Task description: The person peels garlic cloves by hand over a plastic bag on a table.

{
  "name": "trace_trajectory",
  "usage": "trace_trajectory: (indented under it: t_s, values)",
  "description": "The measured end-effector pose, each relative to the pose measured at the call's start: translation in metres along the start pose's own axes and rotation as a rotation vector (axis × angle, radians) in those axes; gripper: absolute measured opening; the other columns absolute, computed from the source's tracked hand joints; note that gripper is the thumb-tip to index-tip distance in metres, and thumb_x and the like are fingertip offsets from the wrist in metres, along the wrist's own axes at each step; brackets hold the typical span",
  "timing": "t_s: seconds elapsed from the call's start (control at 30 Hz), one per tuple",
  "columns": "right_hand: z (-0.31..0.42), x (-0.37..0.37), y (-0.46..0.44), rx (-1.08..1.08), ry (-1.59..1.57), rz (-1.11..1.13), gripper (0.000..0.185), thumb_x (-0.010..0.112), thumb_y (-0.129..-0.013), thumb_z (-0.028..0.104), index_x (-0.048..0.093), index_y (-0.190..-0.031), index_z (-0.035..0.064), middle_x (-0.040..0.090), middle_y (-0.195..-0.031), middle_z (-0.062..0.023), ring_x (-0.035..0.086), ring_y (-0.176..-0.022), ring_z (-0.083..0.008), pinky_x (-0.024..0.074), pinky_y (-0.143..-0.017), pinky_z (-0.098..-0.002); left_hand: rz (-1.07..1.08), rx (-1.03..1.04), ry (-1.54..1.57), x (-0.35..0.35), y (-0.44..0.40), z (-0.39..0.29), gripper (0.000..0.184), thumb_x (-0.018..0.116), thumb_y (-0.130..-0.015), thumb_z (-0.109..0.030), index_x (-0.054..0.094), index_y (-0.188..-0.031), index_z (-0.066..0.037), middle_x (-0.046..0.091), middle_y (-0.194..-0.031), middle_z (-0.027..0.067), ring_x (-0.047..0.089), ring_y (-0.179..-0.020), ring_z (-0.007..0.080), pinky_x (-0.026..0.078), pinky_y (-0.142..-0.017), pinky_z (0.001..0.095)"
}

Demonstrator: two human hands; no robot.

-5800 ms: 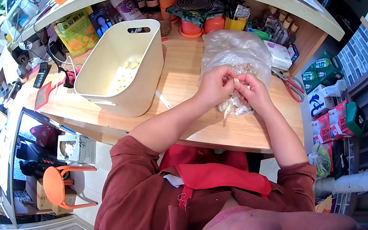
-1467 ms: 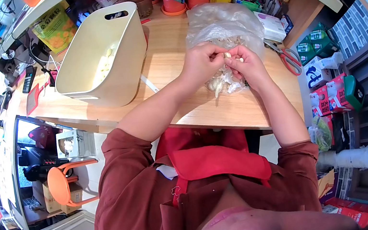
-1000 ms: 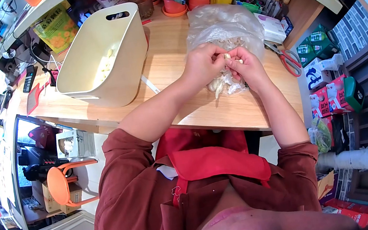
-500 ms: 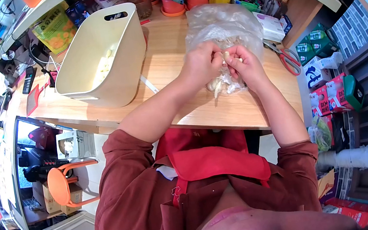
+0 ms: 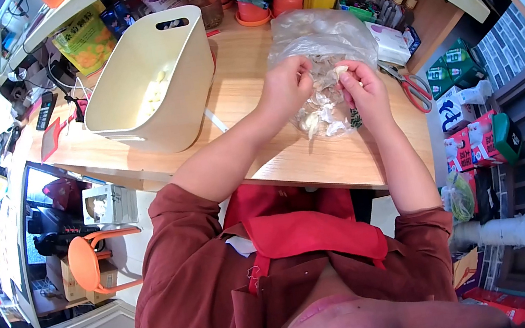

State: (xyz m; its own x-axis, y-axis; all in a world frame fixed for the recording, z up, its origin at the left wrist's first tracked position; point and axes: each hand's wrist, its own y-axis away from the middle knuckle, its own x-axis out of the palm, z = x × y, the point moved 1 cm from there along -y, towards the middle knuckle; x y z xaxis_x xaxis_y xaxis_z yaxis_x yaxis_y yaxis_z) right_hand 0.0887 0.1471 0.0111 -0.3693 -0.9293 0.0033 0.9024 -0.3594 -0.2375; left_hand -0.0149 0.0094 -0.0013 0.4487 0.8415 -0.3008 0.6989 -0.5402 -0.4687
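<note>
**Garlic clove [image 5: 340,70] was pinched in the right hand [image 5: 365,90] above a plastic bag [image 5: 323,30]**

The clove sat between the thumb and forefinger of the right hand, at the bag's near right part. The left hand [image 5: 288,87] was just to the left, apart from the right one, its fingers curled inward; whether it gripped anything could not be told. Below and between the hands lay pale peelings [image 5: 321,116], heaped at the near side of the crumpled, see-through bag.

The bag rested on a wooden bench [image 5: 244,63]. Right of it lay scissors [image 5: 417,93] with red handles, and a white box [image 5: 388,40] stood just beside the bag at the far right. Well to the left of the hands stood a cream tub [image 5: 190,110], with a cluster of pale cloves [image 5: 157,92] on its bottom. Beyond the tub, at the far left, was a yellow packet [image 5: 84,46]; a black remote [image 5: 46,110] lay farther left. An orange stool [image 5: 83,263] stood at the near left, off the bench.
</note>
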Motion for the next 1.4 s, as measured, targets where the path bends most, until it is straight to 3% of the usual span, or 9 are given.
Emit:
trace_trajectory:
  t_s: [0.17, 0.37, 0.57, 0.77, 1.07, 1.27, 1.4]
  values:
    - [-0.009, 0.001, -0.001, 0.003, 0.098, 0.051, 0.022, 0.057, -0.086, 0.013, 0.054, -0.107, 0.0062, 0.056, -0.075, 0.0015, 0.042, -0.051, -0.0022, 0.0327, -0.044, -0.0167, 0.084, 0.099, -0.079, 0.001, -0.001, 0.009, 0.009, 0.050, -0.081, 0.001, 0.055, -0.089, 0.002, 0.056, -0.084, 0.0098, 0.060, -0.057, 0.0121, 0.047, -0.050, 0.0241]
    - [-0.010, 0.003, -0.002, 0.030, 0.057, 0.065, 0.019, 0.055, -0.087, 0.011, 0.053, -0.105, 0.0058, 0.056, -0.075, 0.0011, 0.043, -0.051, -0.0027, 0.0327, -0.043, -0.0167, 0.057, 0.060, 0.128, 0.004, -0.001, 0.001, 0.012, 0.054, -0.082, -0.005, 0.056, -0.091, 0.001, 0.057, -0.084, 0.0095, 0.057, -0.061, 0.0121, 0.046, -0.055, 0.0243]
    - [-0.008, 0.006, -0.001, 0.067, 0.017, 0.072, 0.017, 0.053, -0.087, 0.009, 0.051, -0.103, 0.0051, 0.057, -0.076, -0.0010, 0.044, -0.051, -0.0038, 0.0338, -0.042, -0.0173, 0.067, 0.233, -0.023, 0.002, 0.000, -0.009, 0.010, 0.051, -0.084, -0.006, 0.056, -0.090, -0.001, 0.056, -0.081, 0.0093, 0.057, -0.063, 0.0134, 0.046, -0.057, 0.0260]
    - [-0.010, 0.005, -0.002, 0.080, 0.020, 0.098, 0.020, 0.051, -0.088, 0.010, 0.049, -0.107, 0.0038, 0.057, -0.078, -0.0007, 0.043, -0.055, -0.0036, 0.0349, -0.046, -0.0166, 0.076, 0.221, -0.003, 0.002, 0.000, -0.004, 0.011, 0.048, -0.085, -0.005, 0.057, -0.090, -0.001, 0.056, -0.081, 0.0092, 0.057, -0.062, 0.0145, 0.046, -0.058, 0.0274]
    - [-0.011, 0.006, -0.002, 0.118, -0.018, 0.072, 0.015, 0.052, -0.088, 0.011, 0.052, -0.102, 0.0034, 0.050, -0.067, 0.0016, 0.045, -0.051, -0.0044, 0.0345, -0.042, -0.0179, 0.172, 0.190, 0.050, 0.004, 0.004, -0.013, 0.023, 0.067, -0.074, -0.014, 0.057, -0.092, -0.004, 0.058, -0.077, 0.0087, 0.056, -0.060, 0.0158, 0.046, -0.054, 0.0278]
    - [-0.011, 0.007, -0.003, 0.129, -0.018, 0.076, 0.015, 0.055, -0.088, 0.016, 0.054, -0.096, 0.0035, 0.053, -0.068, 0.0014, 0.045, -0.050, -0.0041, 0.0347, -0.042, -0.0182, 0.105, 0.177, -0.037, 0.005, 0.004, -0.010, 0.021, 0.067, -0.073, -0.009, 0.057, -0.091, -0.005, 0.058, -0.069, 0.0077, 0.056, -0.057, 0.0167, 0.045, -0.053, 0.0280]
    - [-0.018, 0.006, -0.003, 0.078, 0.161, 0.054, 0.017, 0.057, -0.087, 0.020, 0.054, -0.092, 0.0036, 0.055, -0.070, 0.0010, 0.045, -0.050, -0.0039, 0.0347, -0.042, -0.0182, 0.142, 0.176, -0.108, 0.002, 0.004, -0.012, 0.018, 0.065, -0.075, -0.009, 0.059, -0.092, -0.004, 0.058, -0.071, 0.0066, 0.056, -0.060, 0.0137, 0.046, -0.054, 0.0264]
